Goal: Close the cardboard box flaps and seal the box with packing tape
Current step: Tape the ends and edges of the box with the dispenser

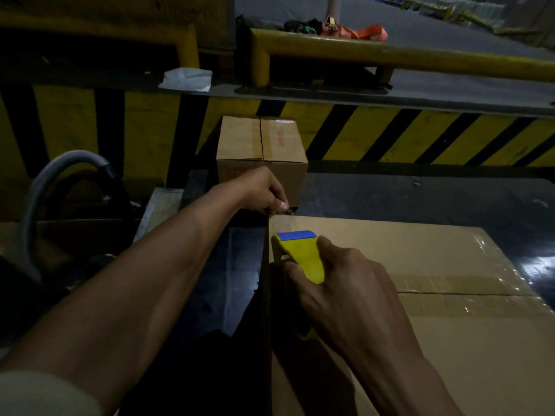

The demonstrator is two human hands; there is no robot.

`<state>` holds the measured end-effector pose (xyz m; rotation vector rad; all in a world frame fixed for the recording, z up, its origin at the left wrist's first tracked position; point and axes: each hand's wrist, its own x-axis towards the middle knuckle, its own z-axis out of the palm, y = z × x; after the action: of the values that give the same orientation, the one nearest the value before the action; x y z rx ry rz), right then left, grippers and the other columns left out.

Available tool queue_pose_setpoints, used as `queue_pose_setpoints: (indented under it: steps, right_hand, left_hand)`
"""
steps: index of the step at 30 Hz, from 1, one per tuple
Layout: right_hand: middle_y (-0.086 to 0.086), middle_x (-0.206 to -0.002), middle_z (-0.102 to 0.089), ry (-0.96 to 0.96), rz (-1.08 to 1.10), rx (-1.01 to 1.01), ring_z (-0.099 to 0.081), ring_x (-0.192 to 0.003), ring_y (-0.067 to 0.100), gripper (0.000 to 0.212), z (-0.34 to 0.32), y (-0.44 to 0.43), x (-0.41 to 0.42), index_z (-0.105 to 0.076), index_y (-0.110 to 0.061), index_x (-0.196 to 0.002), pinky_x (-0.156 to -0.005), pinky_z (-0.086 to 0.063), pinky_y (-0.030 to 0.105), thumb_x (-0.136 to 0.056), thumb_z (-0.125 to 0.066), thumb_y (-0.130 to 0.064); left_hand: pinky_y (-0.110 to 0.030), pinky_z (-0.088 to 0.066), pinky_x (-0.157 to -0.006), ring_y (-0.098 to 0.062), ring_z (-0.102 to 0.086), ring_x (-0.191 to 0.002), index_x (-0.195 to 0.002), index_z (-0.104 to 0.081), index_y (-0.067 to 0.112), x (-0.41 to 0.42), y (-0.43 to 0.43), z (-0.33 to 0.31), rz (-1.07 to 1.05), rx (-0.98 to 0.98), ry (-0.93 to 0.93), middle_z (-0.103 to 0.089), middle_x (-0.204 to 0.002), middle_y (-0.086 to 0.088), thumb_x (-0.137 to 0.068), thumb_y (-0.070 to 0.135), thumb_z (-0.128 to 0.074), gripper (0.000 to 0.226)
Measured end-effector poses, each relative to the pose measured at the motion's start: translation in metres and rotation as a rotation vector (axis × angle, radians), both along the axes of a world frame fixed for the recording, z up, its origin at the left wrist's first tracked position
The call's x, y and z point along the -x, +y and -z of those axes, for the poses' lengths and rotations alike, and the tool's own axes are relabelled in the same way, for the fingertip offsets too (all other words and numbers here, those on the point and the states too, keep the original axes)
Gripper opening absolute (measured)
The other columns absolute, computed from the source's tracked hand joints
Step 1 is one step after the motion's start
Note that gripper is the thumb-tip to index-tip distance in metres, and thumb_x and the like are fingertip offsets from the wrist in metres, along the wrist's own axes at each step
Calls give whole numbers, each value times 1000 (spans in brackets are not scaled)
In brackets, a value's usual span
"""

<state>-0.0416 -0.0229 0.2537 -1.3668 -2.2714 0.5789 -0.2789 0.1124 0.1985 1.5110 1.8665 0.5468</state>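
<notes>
A large cardboard box fills the lower right, its flaps closed and a clear tape strip running along the centre seam. My right hand grips a yellow tape dispenser with a blue edge, pressed on the box top near its far left corner. A short stretch of clear tape runs from the dispenser to that corner. My left hand pinches the tape end at the corner's edge.
A smaller taped cardboard box stands just beyond my left hand. A grey hose curves at the left. Behind are a yellow-and-black striped barrier, yellow rails, a white paper and an orange strap.
</notes>
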Motion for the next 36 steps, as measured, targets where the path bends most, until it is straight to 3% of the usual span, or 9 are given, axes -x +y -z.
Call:
queue_pose_setpoints:
  steps: [8, 12, 15, 20, 23, 27, 31, 34, 36]
  right_hand:
    - [-4, -107, -68, -27, 1, 12, -62, -93, 17, 67, -1, 0, 4, -51, -26, -137, -65, -37, 31, -87, -45, -71]
    - [-4, -85, -60, -46, -3, 7, -60, -87, 17, 60, -3, -2, 7, -54, -29, -127, -55, -30, 29, -86, -44, -71]
    - [-3, -82, -55, -62, -9, 3, -52, -76, 17, 60, -2, -2, 9, -54, -28, -127, -52, -30, 24, -86, -43, -71]
    - [-3, -102, -67, -48, 8, -1, -62, -91, 19, 60, 2, 2, 8, -54, -27, -128, -65, -38, 31, -86, -45, -69]
    - [-2, -101, -67, -56, 18, -20, -62, -91, 20, 59, 5, 3, 8, -55, -27, -128, -66, -38, 31, -87, -45, -68]
    - [-4, -82, -54, -80, 13, -35, -48, -72, 16, 53, 6, 2, 10, -56, -28, -119, -59, -31, 29, -87, -43, -69]
    - [-3, -100, -67, -53, 29, -29, -59, -82, 15, 54, 6, 2, 10, -55, -29, -125, -62, -31, 26, -87, -47, -67]
    - [-3, -98, -66, -65, 24, -33, -51, -74, 14, 52, 7, 2, 12, -56, -29, -120, -60, -29, 26, -87, -46, -68]
    - [-2, -102, -67, -79, 29, -36, -60, -85, 17, 53, 8, 2, 13, -57, -27, -118, -62, -30, 28, -86, -46, -68]
  left_hand:
    - [-31, -60, -76, -13, -71, -88, -87, -79, 19, 6, 3, 0, 17, 37, 53, -76, -88, 1, -87, 17, -77, 3]
    - [-29, -59, -72, -13, -71, -90, -84, -79, 21, 7, 3, 4, 10, 52, 39, -75, -90, 2, -87, 18, -77, 4]
    - [-26, -57, -68, -12, -71, -89, -88, -78, 20, 7, 3, 4, 7, 47, 26, -75, -91, 1, -89, 19, -74, 4]
    - [-26, -54, -66, -12, -70, -90, -86, -77, 21, 4, 10, 3, 27, 97, 46, -75, -92, 3, -89, 18, -74, 6]
    - [-25, -53, -64, -12, -68, -93, -86, -78, 22, 5, 11, 4, 31, 115, 46, -73, -93, 4, -89, 20, -75, 5]
    - [-28, -56, -69, -15, -65, -97, -87, -77, 22, 5, 11, 2, 31, 158, 32, -71, -97, 3, -90, 19, -73, 5]
    - [-35, -59, -78, -18, -65, -100, -88, -77, 21, 5, 12, -1, 27, 213, 13, -71, -100, 0, -90, 18, -72, 6]
    - [-35, -58, -77, -20, -65, -101, -92, -78, 19, 3, 13, -4, 1, 268, -8, -71, -103, -3, -91, 17, -71, 7]
    - [-34, -59, -74, -19, -66, -98, -96, -79, 18, 2, 15, -5, -33, 297, -7, -71, -106, -5, -89, 20, -72, 10]
